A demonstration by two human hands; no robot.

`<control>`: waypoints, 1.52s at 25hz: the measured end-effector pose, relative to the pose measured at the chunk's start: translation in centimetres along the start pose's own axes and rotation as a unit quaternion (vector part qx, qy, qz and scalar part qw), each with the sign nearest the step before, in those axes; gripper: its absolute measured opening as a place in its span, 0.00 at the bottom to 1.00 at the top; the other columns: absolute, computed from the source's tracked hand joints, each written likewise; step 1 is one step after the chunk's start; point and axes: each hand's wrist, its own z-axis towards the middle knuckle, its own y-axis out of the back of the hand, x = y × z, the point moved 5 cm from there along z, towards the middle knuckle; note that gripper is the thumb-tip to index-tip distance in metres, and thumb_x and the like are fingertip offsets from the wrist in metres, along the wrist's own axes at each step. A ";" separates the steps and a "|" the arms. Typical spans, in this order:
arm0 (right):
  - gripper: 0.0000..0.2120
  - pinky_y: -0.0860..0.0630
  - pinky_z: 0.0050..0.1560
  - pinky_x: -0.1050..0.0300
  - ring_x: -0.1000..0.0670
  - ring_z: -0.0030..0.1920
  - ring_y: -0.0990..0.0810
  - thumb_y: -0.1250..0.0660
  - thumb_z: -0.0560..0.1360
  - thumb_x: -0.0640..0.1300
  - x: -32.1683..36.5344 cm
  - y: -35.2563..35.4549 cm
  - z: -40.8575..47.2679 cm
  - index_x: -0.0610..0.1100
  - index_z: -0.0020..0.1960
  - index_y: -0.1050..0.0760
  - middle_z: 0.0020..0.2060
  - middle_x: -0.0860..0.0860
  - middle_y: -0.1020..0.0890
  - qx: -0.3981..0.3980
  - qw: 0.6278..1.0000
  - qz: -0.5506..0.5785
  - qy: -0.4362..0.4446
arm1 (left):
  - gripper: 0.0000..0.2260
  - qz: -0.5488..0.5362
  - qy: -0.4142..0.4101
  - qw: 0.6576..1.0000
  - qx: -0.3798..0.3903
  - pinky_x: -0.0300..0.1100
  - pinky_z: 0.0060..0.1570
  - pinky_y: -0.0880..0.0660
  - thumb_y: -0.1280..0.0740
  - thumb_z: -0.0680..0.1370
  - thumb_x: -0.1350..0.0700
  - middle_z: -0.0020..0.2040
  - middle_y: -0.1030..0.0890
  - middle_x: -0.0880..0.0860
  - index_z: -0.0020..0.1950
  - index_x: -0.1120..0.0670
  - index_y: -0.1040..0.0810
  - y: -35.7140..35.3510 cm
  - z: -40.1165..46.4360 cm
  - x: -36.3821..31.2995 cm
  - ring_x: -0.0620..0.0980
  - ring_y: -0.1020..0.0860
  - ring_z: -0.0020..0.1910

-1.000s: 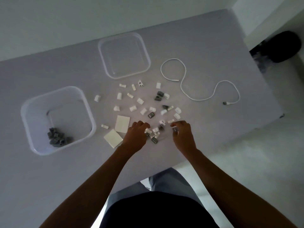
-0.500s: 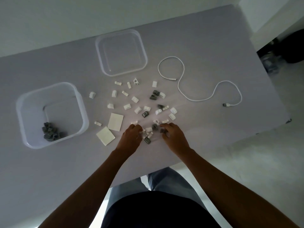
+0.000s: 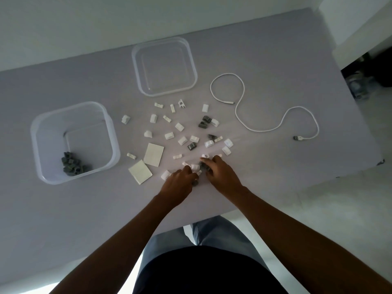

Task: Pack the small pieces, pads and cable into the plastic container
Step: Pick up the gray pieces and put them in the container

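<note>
grey table [image 3: 275, 49]: left hand [image 3: 178, 183] and right hand [image 3: 220, 175] grip curled, pinching small pieces [image 3: 196, 167]

A plain room: grey table [image 3: 275, 49], white wall [image 3: 84, 22], pale floor [image 3: 350, 209].

text: none readable | labels: none | brands: none | numbers: none | signs: none

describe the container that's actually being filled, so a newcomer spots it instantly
Start at the grey table; two clear plastic squares sit on it. Take the deep container at its left end. Unlike the shallow lid, it holds a pile of dark grey pieces.
</note>
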 end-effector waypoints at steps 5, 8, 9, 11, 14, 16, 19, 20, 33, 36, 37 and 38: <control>0.19 0.22 0.53 0.58 0.45 0.52 0.21 0.36 0.80 0.48 -0.5 -0.3 -0.1 0.43 0.69 0.27 0.55 0.42 0.23 -0.001 1.000 -0.006 -0.010 | 0.13 0.018 0.000 1.000 0.016 0.45 0.49 0.23 0.35 0.79 0.55 0.57 0.25 0.58 0.64 0.55 0.25 -1.2 -0.4 0.2 0.55 0.23 0.52; 0.17 0.22 0.52 0.56 0.45 0.50 0.21 0.37 0.80 0.49 -0.5 -0.7 -0.1 0.43 0.66 0.25 0.53 0.42 0.23 -0.001 1.000 0.012 -0.019 | 0.11 -0.018 0.029 0.999 0.011 0.43 0.48 0.23 0.34 0.79 0.54 0.54 0.24 0.56 0.60 0.55 0.22 -1.2 0.0 0.7 0.53 0.22 0.48; 0.15 0.23 0.50 0.59 0.46 0.49 0.21 0.37 0.80 0.48 -0.4 -0.7 0.1 0.42 0.64 0.24 0.52 0.42 0.23 -0.003 1.000 0.014 -0.024 | 0.09 -0.059 0.040 0.997 -0.003 0.40 0.46 0.23 0.34 0.79 0.55 0.53 0.23 0.56 0.58 0.55 0.21 -0.8 0.1 0.8 0.52 0.22 0.46; 0.12 0.29 0.47 0.69 0.46 0.46 0.21 0.36 0.80 0.45 -0.4 -0.6 0.4 0.40 0.59 0.22 0.50 0.42 0.22 -0.021 0.999 0.026 -0.028 | 0.06 -0.180 0.073 0.980 -0.035 0.32 0.42 0.27 0.32 0.78 0.56 0.49 0.21 0.52 0.54 0.55 0.19 0.6 0.3 1.0 0.47 0.22 0.42; 0.09 0.29 0.43 0.74 0.52 0.42 0.22 0.31 0.77 0.43 -0.6 0.5 1.0 0.38 0.52 0.20 0.44 0.45 0.20 -0.079 0.987 0.123 -0.062 | 0.07 -0.401 0.142 0.905 -0.023 0.35 0.42 0.22 0.31 0.78 0.57 0.48 0.18 0.49 0.55 0.54 0.20 2.5 1.1 1.8 0.45 0.18 0.41; 0.08 0.28 0.44 0.72 0.54 0.41 0.23 0.28 0.75 0.44 -1.0 1.6 1.4 0.39 0.50 0.20 0.41 0.48 0.19 -0.121 0.971 0.178 -0.100 | 0.07 -0.457 0.167 0.874 -0.020 0.39 0.42 0.20 0.31 0.78 0.58 0.49 0.18 0.50 0.55 0.53 0.21 3.4 1.7 2.4 0.46 0.18 0.41; 0.09 0.25 0.46 0.69 0.53 0.42 0.20 0.27 0.73 0.43 -1.4 2.5 2.2 0.40 0.51 0.19 0.41 0.49 0.18 -0.130 0.934 0.287 -0.168 | 0.06 -0.534 0.211 0.819 -0.012 0.41 0.42 0.21 0.32 0.78 0.58 0.49 0.18 0.52 0.54 0.53 0.20 3.6 2.5 3.3 0.48 0.19 0.42; 0.08 0.22 0.45 0.64 0.52 0.41 0.19 0.27 0.73 0.42 -1.6 2.6 2.3 0.40 0.51 0.18 0.40 0.48 0.17 -0.117 0.903 0.364 -0.198 | 0.06 -0.587 0.230 0.777 0.002 0.41 0.42 0.21 0.33 0.79 0.59 0.49 0.19 0.53 0.55 0.54 0.21 3.5 2.6 3.4 0.49 0.20 0.42; 0.18 0.29 0.32 0.56 0.47 0.31 0.25 0.39 0.79 0.50 -1.3 4.7 4.7 0.42 0.35 0.26 0.31 0.44 0.23 -0.063 0.693 0.646 -0.314 | 0.12 -0.789 0.276 0.547 0.041 0.41 0.30 0.39 0.42 0.75 0.50 0.34 0.30 0.55 0.36 0.56 0.30 5.6 6.4 2.8 0.50 0.33 0.30; 0.21 0.32 0.31 0.57 0.51 0.25 0.30 0.34 0.78 0.53 -2.7 5.5 6.5 0.42 0.31 0.27 0.24 0.50 0.26 -0.129 0.880 0.369 -0.269 | 0.20 -0.572 0.337 0.748 0.011 0.40 0.28 0.40 0.40 0.80 0.45 0.27 0.34 0.52 0.31 0.53 0.32 5.4 7.7 4.1 0.48 0.37 0.25; 0.19 0.30 0.33 0.57 0.53 0.27 0.28 0.32 0.77 0.53 -2.7 5.7 7.0 0.42 0.33 0.25 0.25 0.51 0.24 -0.139 0.926 0.264 -0.229 | 0.20 -0.462 0.317 0.828 -0.007 0.40 0.30 0.37 0.39 0.80 0.46 0.27 0.33 0.51 0.31 0.54 0.32 5.3 8.3 4.5 0.47 0.35 0.25; 0.16 0.28 0.36 0.58 0.53 0.29 0.25 0.31 0.76 0.52 -2.6 5.8 7.5 0.41 0.37 0.22 0.29 0.51 0.21 -0.138 0.954 0.183 -0.196 | 0.20 -0.348 0.283 0.893 -0.027 0.41 0.33 0.34 0.39 0.80 0.46 0.27 0.31 0.51 0.31 0.54 0.31 5.4 8.8 4.6 0.48 0.32 0.26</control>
